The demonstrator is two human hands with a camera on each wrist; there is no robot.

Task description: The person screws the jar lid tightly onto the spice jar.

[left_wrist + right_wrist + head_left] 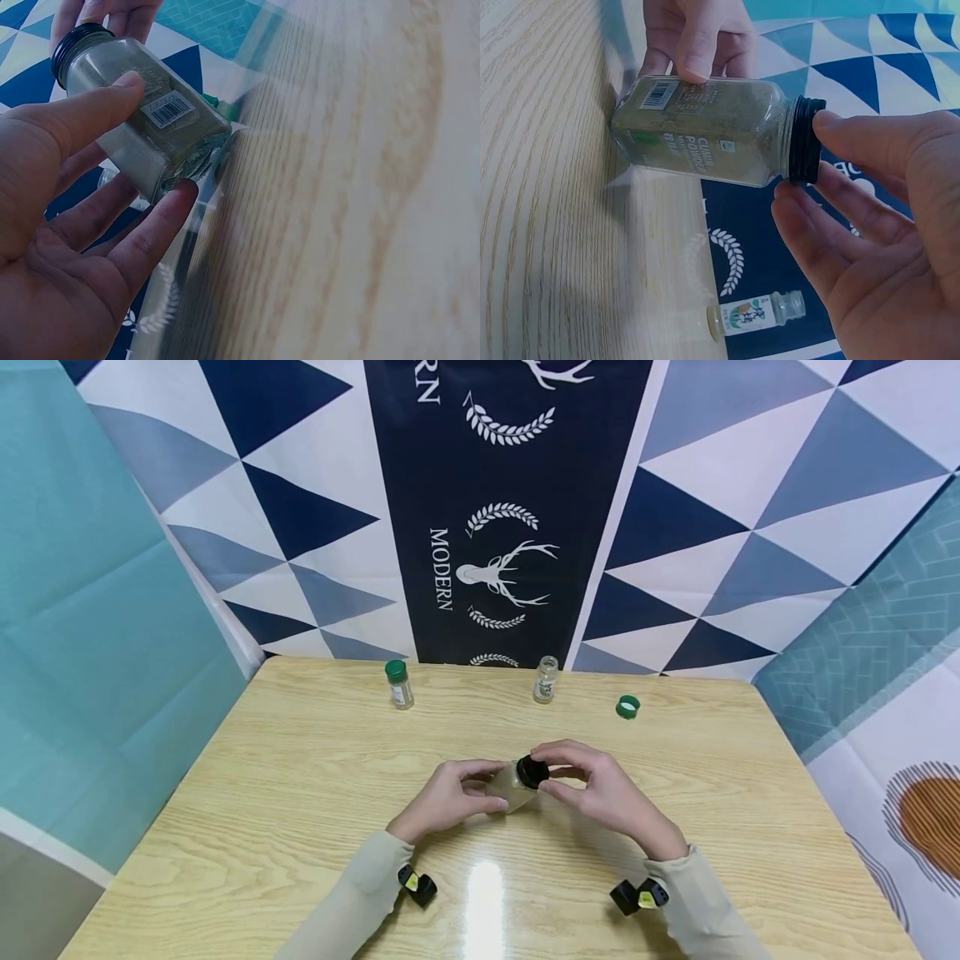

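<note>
A square glass jar of cumin powder (727,135) with a black lid (805,142) is tilted just over the table, its lid end toward the right; whether its base touches the wood I cannot tell. My left hand (446,797) grips the jar's body, thumb on one side and fingers on the other, as the left wrist view shows. With thumb and fingertips my right hand (600,781) pinches the black lid, which sits on the jar's neck. A barcode label (168,109) shows on the glass near the base.
Toward the back of the wooden table (315,760) stand a small green-capped bottle (401,692) on the left and an uncapped glass bottle (546,681) near the middle. A loose green cap (627,707) lies right of them. Patterned cloth hangs behind.
</note>
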